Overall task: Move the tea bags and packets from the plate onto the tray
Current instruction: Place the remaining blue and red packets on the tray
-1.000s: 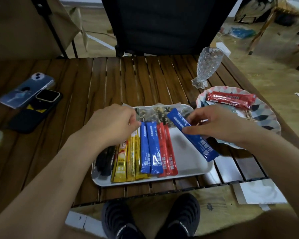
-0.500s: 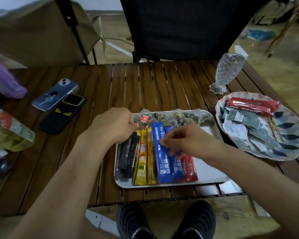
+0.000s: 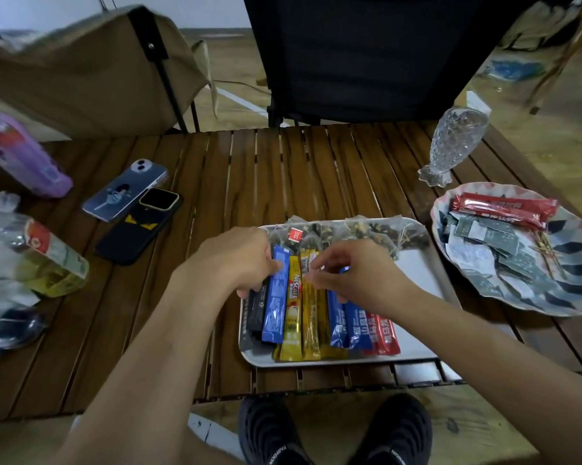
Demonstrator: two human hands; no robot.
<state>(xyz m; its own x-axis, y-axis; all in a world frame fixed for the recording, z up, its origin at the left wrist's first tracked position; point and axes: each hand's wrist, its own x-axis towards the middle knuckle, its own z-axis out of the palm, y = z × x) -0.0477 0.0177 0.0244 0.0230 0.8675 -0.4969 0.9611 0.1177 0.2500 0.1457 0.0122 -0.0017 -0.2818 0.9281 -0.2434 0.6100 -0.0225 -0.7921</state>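
A white tray (image 3: 417,263) lies at the table's near edge. Across it lie stick packets: black (image 3: 256,313), blue (image 3: 275,307), yellow (image 3: 293,317), two more blue (image 3: 346,323), and red (image 3: 383,330). Tea bags (image 3: 377,231) line its far side. My left hand (image 3: 236,260) grips the left blue stick and the black ones, thumb on the blue. My right hand (image 3: 353,276) pinches the tops of the yellow sticks with curled fingers. The patterned plate (image 3: 578,297) on the right holds red sticks (image 3: 501,209) and several small green-and-white packets (image 3: 484,243).
A crystal glass (image 3: 457,142) stands behind the plate. Two phones (image 3: 132,203) lie at the left, with a purple bottle (image 3: 21,156) and a plastic bottle (image 3: 48,260) further left. Chairs stand beyond the slatted table (image 3: 316,169). My shoes (image 3: 333,431) show below the edge.
My right hand brought a blue stick from beside the plate onto the tray. It now lies between the black and yellow sticks under my left thumb. My right hand shifted left to the yellow sticks.
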